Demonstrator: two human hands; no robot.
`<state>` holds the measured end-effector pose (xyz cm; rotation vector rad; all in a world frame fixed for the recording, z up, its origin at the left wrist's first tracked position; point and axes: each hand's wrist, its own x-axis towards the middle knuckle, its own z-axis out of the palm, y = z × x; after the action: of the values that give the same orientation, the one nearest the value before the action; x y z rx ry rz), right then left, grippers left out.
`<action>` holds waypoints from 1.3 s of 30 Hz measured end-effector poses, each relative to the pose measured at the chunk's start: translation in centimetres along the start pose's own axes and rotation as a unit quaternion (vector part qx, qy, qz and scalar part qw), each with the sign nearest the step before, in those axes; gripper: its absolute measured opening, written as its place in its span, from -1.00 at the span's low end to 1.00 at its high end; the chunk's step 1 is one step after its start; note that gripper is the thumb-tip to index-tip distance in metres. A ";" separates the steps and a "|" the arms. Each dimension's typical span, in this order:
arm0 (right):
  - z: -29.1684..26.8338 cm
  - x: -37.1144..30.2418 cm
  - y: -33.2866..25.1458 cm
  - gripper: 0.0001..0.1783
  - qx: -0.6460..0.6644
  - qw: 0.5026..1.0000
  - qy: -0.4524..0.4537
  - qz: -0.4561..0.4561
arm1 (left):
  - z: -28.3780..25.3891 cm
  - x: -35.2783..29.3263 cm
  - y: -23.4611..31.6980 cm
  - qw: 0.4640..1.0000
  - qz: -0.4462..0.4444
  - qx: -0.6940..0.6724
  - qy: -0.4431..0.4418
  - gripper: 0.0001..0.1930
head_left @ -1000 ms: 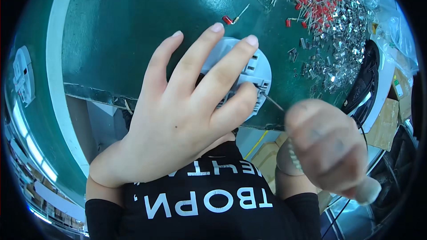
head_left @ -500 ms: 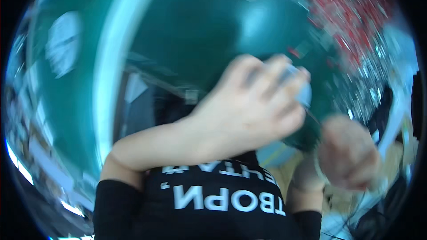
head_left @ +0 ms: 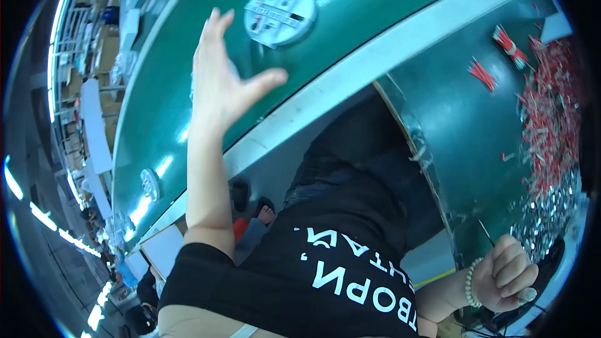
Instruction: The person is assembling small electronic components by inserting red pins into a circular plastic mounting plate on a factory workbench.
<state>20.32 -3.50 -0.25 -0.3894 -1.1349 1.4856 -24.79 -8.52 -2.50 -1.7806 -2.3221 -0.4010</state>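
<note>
My left hand (head_left: 222,78) reaches over a green belt-like surface, its fingers and thumb spread wide with nothing between them. Just beyond its fingertips, a round white plastic housing (head_left: 282,15) with rows of slots and small parts lies on the green surface, apart from the hand. A pale object shows partly behind that hand; its kind is hidden. On the right, my right hand (head_left: 506,273), with a beaded bracelet at the wrist, is closed in a fist. A thin, dark, pointed tool (head_left: 486,233) sticks out of it; the rest is hidden by the fingers.
The green bench (head_left: 457,150) at the right carries a heap of red wires with metal ends (head_left: 554,116) and two red wire bundles, one (head_left: 510,46) beside the heap. A pale rail (head_left: 388,50) edges the belt-like surface. Further along lies another white part (head_left: 149,184).
The view has turned. My left hand has left the bench and opened; a white round piece it held earlier is out of its fingers. My right hand stays by the bench, closed.
</note>
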 end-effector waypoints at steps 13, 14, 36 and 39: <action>-1.6 -4.8 -3.3 -0.55 -0.157 0.985 0.031 -0.055 | 1.3 5.7 20.6 0.780 0.474 -0.285 -0.293 -0.19; -2.1 -4.9 -3.6 -0.56 -0.160 0.986 0.007 -0.051 | 1.6 5.7 22.0 0.759 0.509 -0.259 -0.313 -0.24; -4.4 2.8 -1.5 -0.79 -0.764 0.622 -0.055 0.162 | 4.2 9.1 28.9 0.755 0.462 -0.439 -0.154 -0.79; -4.9 2.4 -0.6 -0.78 -0.766 0.624 -0.070 0.137 | 2.9 5.8 26.3 0.785 0.291 -0.485 -0.255 -0.81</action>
<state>23.72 0.67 -1.25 -1.6698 -2.3675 0.3398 -0.87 4.12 -0.88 -3.2919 -1.6826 -1.2898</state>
